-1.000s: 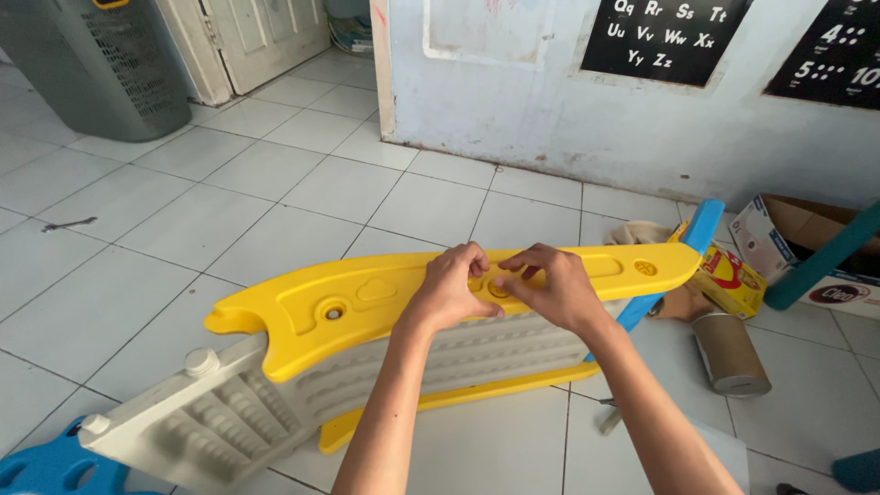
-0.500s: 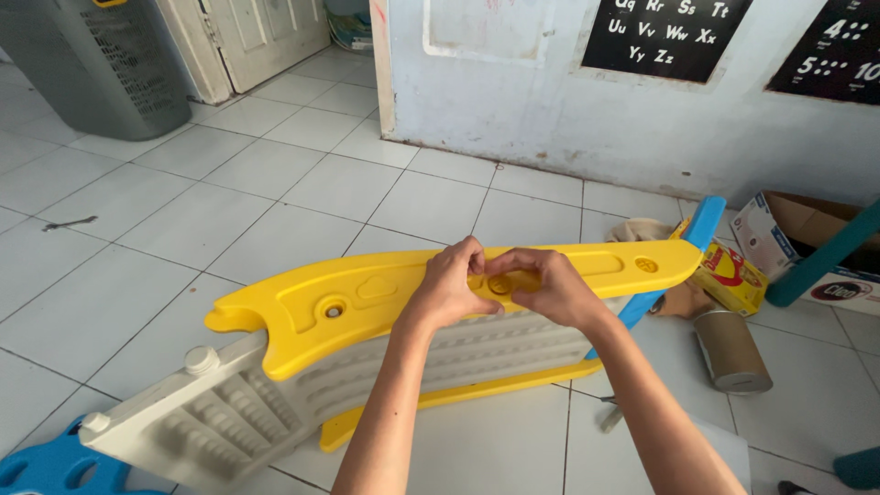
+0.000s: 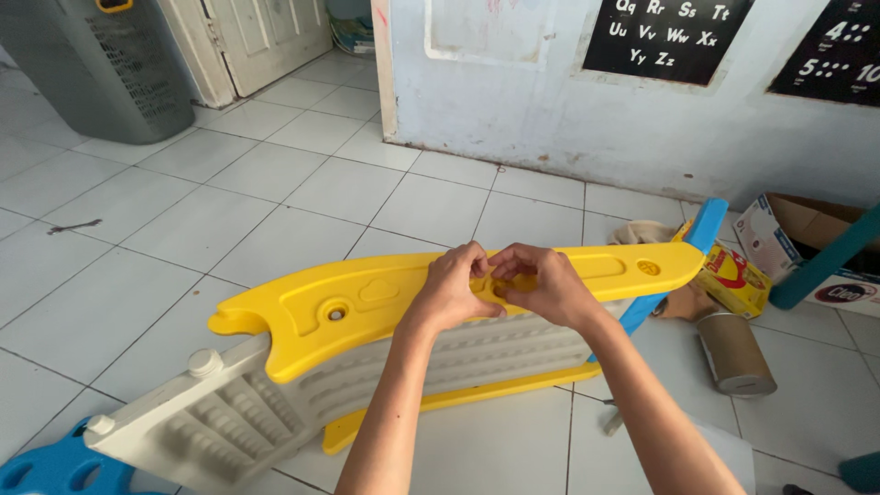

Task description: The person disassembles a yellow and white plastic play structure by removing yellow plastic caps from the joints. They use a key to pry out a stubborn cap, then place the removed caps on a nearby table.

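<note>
Two hands meet mid-frame on the yellow side panel [image 3: 367, 307] — my left hand [image 3: 451, 291] curled with its fingertips pinching at the panel's face, my right hand [image 3: 541, 286] cupped over the same spot. The panel lies across the grey slide piece [image 3: 275, 403], lower centre.
</note>
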